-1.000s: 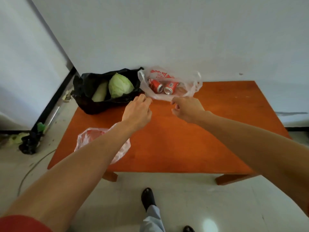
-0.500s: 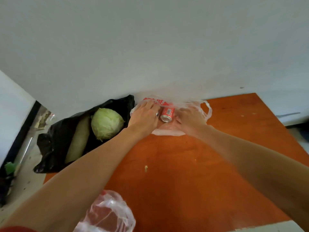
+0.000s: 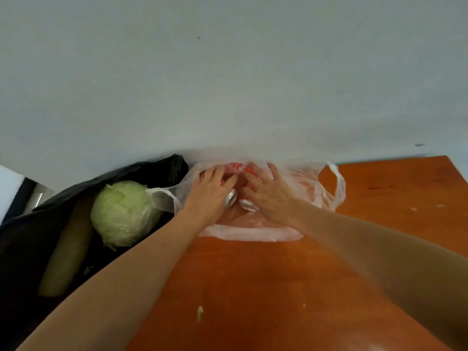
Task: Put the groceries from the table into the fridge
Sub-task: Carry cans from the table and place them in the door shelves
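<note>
- Under both hands, at the wall edge of the counter, 2 soda cans lie in a thin plastic bag.
- Left hand and right hand each curl over 1 can; full closure is hidden.
- Left of the hands, a cabbage waits in a black bag.
- Risk: film caught under the fingers could drag the bag, and a smooth can could slip.

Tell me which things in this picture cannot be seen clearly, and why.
- Head view: cans, bodies covered by the left hand and right hand; only silver ends show.
- Grip: fingers are inside the clear plastic bag.
- Black bag: cut off by the left edge.
- Fridge: not in view.
</note>
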Demonstrator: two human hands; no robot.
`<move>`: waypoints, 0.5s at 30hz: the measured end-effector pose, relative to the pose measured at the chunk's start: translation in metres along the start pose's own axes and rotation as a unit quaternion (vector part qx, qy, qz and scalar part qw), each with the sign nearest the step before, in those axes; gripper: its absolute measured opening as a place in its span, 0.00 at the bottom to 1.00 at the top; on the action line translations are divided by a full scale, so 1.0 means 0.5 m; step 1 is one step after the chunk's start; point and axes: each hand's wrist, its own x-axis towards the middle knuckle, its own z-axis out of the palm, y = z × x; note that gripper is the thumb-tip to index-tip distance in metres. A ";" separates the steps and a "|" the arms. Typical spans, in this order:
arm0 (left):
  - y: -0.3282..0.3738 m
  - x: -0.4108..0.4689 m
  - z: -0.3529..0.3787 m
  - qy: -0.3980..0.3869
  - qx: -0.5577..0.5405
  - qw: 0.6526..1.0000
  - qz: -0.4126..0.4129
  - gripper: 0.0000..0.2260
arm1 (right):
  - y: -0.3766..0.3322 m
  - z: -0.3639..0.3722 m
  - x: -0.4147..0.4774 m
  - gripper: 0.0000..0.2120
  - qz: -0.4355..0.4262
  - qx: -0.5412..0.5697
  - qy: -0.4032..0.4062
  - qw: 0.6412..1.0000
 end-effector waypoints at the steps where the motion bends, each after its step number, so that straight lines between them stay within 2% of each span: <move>1: -0.005 0.005 0.018 -0.006 -0.001 1.000 0.008 0.23 | 0.011 0.016 0.009 0.27 -0.005 0.000 -0.009 1.000; 6: -0.021 0.028 0.093 -0.079 0.009 0.997 0.024 0.30 | 0.040 0.077 0.042 0.28 -0.017 0.014 -0.029 0.999; 12: -0.023 0.066 0.133 -0.045 0.027 0.999 0.002 0.24 | 0.038 0.124 0.074 0.28 -0.003 0.052 0.019 0.998; 15: -0.023 0.072 0.144 -0.051 0.023 0.998 -0.016 0.24 | 0.043 0.146 0.068 0.29 -0.003 0.090 0.080 0.993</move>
